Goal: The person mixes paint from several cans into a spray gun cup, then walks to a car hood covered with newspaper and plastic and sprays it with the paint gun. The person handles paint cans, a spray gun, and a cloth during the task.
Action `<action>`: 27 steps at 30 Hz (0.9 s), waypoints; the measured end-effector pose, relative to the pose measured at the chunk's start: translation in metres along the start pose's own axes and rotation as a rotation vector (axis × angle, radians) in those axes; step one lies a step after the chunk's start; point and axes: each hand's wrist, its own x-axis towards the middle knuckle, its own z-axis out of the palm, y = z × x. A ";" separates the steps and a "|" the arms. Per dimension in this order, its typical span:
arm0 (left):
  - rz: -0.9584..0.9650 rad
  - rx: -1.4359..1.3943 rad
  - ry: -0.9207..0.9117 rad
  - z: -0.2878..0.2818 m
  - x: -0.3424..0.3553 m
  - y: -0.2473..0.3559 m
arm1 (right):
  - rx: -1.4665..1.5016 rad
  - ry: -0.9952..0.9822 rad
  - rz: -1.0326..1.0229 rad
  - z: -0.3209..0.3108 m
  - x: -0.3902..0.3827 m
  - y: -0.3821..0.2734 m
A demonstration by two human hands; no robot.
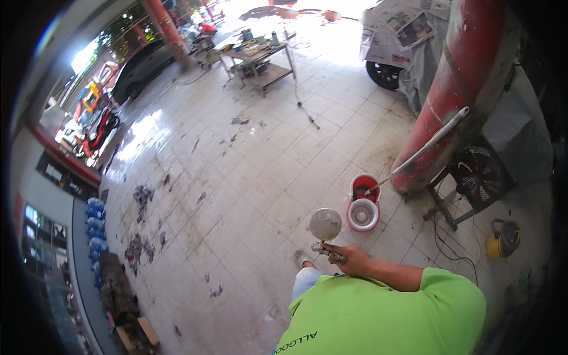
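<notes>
My right hand (353, 260) reaches across in front of my green shirt. Its fingers are wrapped round a spray gun (327, 251), a metal one with a whitish round cup (325, 223) on top. The gun is held at about waist height above the tiled floor. Just beyond the cup stands a red and white mop bucket (362, 214), apart from the gun. My left hand does not show; one foot (307, 264) is just visible below the gun.
A white mop handle (423, 145) leans from the bucket onto a red column (452, 89). Right of it are a fan (477, 176), loose cables and a yellow-black vacuum (503, 239). A cluttered metal worktable (260, 59) stands far off. Paint stains and debris (141, 251) mark the floor at left.
</notes>
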 end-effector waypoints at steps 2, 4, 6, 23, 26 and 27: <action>0.129 -0.041 -0.031 -0.043 0.052 0.108 | 0.013 -0.033 0.138 -0.010 0.051 -0.018; 0.244 -0.138 -0.079 -0.090 0.102 0.230 | 0.027 -0.010 0.124 -0.015 0.101 -0.019; 0.337 -0.273 -0.124 -0.147 0.150 0.377 | -0.001 0.071 0.135 -0.021 0.153 -0.011; 0.851 0.322 0.415 -0.241 0.216 1.097 | -0.001 0.416 0.181 -0.214 0.666 0.141; 0.541 0.307 0.393 -0.250 0.244 1.113 | -0.112 0.387 0.152 -0.282 0.762 0.149; 0.440 0.289 0.389 -0.254 0.255 1.115 | -0.115 0.453 0.110 -0.299 0.792 0.154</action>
